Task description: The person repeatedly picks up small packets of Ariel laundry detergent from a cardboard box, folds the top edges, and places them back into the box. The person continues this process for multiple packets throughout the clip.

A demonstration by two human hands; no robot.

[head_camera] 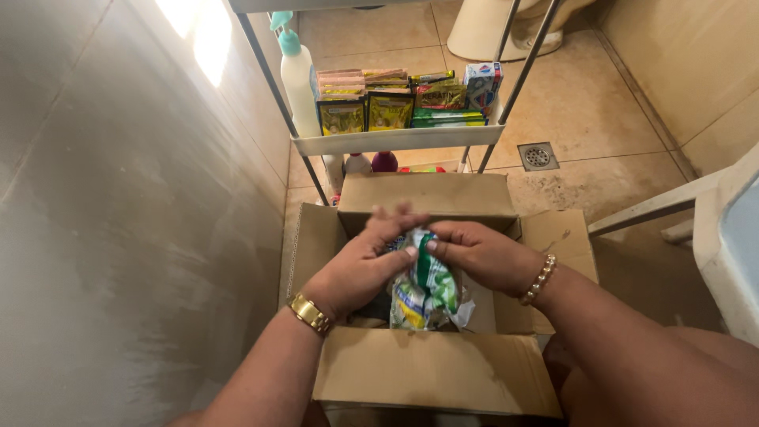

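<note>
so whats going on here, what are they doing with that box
A person holds a bundle of green and yellow sachets with both hands over an open cardboard box on the tiled floor. The left hand and right hand pinch its top. Ahead stands a white rack shelf with packets and a white bottle.

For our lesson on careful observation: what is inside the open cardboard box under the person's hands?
Inside the cardboard box, a bundle of green, white and yellow plastic packets shows, gripped by the left hand and right hand. The hands, packets and flaps cover the box's bottom.
</note>
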